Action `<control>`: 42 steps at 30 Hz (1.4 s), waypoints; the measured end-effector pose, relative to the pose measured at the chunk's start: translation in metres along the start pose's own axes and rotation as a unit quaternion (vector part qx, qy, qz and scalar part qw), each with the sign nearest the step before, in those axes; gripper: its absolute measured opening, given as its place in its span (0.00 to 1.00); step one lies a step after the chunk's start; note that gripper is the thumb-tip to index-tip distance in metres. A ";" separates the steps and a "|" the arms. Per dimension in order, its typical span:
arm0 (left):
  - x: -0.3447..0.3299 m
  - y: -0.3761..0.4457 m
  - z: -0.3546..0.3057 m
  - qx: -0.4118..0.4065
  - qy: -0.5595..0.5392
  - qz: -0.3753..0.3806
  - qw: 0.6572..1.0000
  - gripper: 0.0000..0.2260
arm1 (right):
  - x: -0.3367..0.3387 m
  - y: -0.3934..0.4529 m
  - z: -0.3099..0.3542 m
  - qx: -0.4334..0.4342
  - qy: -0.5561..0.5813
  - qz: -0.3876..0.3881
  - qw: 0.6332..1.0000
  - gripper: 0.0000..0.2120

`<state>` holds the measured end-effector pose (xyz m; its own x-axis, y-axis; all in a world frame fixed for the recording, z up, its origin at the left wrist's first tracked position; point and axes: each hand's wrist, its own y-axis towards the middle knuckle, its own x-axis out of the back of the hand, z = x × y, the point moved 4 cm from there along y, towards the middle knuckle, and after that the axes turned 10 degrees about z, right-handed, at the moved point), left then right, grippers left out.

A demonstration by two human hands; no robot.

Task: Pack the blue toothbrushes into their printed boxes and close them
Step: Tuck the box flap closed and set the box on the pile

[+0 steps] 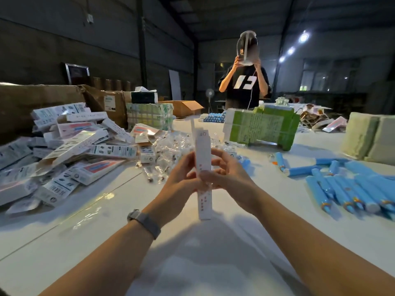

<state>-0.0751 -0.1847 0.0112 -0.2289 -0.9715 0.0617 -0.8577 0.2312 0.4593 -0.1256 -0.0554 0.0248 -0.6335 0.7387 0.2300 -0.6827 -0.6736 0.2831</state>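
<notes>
Both hands, left (181,178) and right (226,174), pinch an upright box (204,159) above the table (192,263), fingers curled round it.

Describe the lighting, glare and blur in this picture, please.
Head view: dim hall, bright ceiling lamps flaring at upper right; glare patches on the white table at left; both hands on the upright box look slightly soft; wide-angle bending toward the edges.

One box (204,167) held upright over the table (213,263), two hands on it. Too many boxes (64,150) at left edge and blue toothbrushes (350,186) at right edge to count. One green stack (265,127), one person (245,84) at far edge.
</notes>
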 end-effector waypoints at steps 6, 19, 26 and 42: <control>-0.006 -0.003 0.005 0.030 0.022 0.021 0.999 0.30 | -0.003 0.003 0.004 0.012 -0.085 -0.047 0.995 0.30; -0.007 -0.004 -0.004 0.051 0.045 -0.088 0.994 0.28 | 0.083 0.025 -0.063 -0.254 -0.516 -0.023 0.818 0.25; 0.001 -0.005 -0.002 0.054 0.062 -0.099 0.992 0.24 | 0.104 0.030 -0.061 -0.204 -0.606 -0.066 0.766 0.11; 0.008 -0.005 -0.017 0.039 0.124 -0.102 0.986 0.19 | 0.064 0.020 0.073 0.137 -0.215 -0.231 0.939 0.08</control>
<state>-0.0647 -0.1948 0.0247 0.0641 -0.9790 0.1936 -0.9091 0.0227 0.4160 -0.1531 -0.0204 0.1135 -0.0479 0.9310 0.3618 -0.6926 -0.2920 0.6596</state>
